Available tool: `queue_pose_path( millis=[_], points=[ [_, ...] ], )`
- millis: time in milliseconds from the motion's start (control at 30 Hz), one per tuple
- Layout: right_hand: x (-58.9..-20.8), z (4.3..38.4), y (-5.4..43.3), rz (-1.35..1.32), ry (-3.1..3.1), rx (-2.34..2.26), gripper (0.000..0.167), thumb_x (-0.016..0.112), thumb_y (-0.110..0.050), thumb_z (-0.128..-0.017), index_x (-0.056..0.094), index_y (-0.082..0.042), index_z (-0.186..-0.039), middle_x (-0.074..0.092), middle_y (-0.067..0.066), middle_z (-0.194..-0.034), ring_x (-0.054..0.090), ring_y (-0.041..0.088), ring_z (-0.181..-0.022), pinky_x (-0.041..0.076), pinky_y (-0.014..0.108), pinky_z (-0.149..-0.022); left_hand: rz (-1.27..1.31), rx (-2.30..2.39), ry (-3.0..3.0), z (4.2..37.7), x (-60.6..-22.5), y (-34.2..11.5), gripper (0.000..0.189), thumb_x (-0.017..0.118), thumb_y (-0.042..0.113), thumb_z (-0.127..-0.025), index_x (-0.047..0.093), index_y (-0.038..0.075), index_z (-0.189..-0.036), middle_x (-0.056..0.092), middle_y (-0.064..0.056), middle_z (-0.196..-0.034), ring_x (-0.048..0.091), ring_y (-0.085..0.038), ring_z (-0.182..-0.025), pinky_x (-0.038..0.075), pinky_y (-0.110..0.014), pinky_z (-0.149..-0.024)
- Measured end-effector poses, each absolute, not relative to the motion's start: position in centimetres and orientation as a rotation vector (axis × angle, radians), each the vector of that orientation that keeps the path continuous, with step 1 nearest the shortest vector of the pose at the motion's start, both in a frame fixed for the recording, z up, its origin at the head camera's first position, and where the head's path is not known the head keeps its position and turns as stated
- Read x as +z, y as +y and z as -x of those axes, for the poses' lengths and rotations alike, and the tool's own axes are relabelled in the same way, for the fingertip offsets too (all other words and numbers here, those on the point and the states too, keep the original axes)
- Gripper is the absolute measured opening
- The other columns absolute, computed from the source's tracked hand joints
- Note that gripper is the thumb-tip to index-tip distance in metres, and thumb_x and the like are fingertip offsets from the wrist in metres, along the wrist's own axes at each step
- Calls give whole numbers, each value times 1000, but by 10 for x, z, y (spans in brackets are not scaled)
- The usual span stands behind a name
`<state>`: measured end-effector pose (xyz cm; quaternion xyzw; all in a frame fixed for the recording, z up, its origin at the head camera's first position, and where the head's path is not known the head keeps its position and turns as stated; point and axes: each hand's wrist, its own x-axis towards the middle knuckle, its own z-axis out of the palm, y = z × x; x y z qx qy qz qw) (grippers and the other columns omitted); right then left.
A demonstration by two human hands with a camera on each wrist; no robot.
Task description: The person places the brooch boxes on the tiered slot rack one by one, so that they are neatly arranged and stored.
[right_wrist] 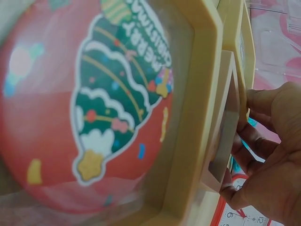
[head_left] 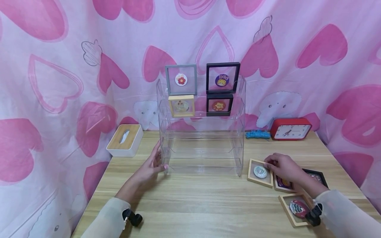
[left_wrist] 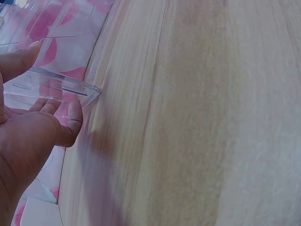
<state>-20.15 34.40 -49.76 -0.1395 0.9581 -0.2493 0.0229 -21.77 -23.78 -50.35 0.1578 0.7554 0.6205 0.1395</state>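
A clear acrylic tiered rack (head_left: pixel 200 134) stands upright mid-table. My left hand (head_left: pixel 148 168) grips its lower left side panel (left_wrist: pixel 70 86), thumb toward the front and fingers around the outer side. To the right, my right hand (head_left: pixel 284 168) pinches the upper right edge of a light wood frame (head_left: pixel 260 172) holding a round pale badge. Under that hand and wrist lie another wood frame (head_left: pixel 284 185) with a purple picture and a black frame (head_left: pixel 318 177), both partly covered. Nearer me is a wood frame (head_left: pixel 297 209) with a red Christmas-tree badge (right_wrist: pixel 122 103).
On the rack's upper tiers stand a grey frame (head_left: pixel 181 80), a large black frame (head_left: pixel 222 78), a small wood frame (head_left: pixel 182 106) and a small black frame (head_left: pixel 219 105). A tissue box (head_left: pixel 125 140) sits left; blue cord (head_left: pixel 257 134) and a red clock (head_left: pixel 291 129) sit back right.
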Motion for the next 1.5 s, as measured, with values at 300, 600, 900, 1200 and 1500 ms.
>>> queue_pose_path(
  millis=[300, 600, 900, 1200, 1500],
  points=[
    [-487, 201, 346, 343, 2931, -841, 17, 76, -19, -106, 80, -9, -118, 78, 7, -108, 66, 18, -92, 57, 21, -73, -466, 1805, 2175, 217, -503, -237, 116, 70, 1, -104, -8, 48, -176, 8, -24, -186, 10, -51, -171, 8, -69, -137],
    [-477, 200, 346, 385, 3051, -870, 14, 76, -17, -106, 81, -8, -116, 80, 6, -105, 63, 11, -86, 53, 22, -66, -458, 1810, 2167, 216, -504, -237, 115, 68, -1, -104, -6, 50, -175, 7, -25, -185, 9, -51, -171, 9, -69, -137],
    [-458, 196, 346, 515, 3176, -923, 12, 80, -9, -101, 81, -11, -113, 76, 0, -96, 56, 5, -80, 51, 20, -65, -427, 1799, 2168, 216, -503, -237, 115, 70, 3, -105, -5, 58, -173, 5, -21, -187, 6, -48, -173, 7, -70, -137],
    [-435, 195, 345, 636, 3271, -1009, 19, 85, -4, -95, 82, -10, -112, 81, 6, -101, 66, -5, -84, 56, 5, -76, -481, 1813, 2164, 216, -503, -237, 117, 69, -1, -103, -6, 54, -174, 7, -23, -186, 10, -50, -171, 10, -68, -137],
    [-408, 195, 337, 700, 3322, -1052, 24, 87, -2, -93, 82, -14, -113, 80, 6, -108, 57, -19, -96, 52, -1, -82, -484, 1825, 2152, 216, -503, -236, 117, 67, -4, -103, -6, 52, -175, 7, -24, -186, 10, -50, -171, 11, -68, -137]
  ],
)
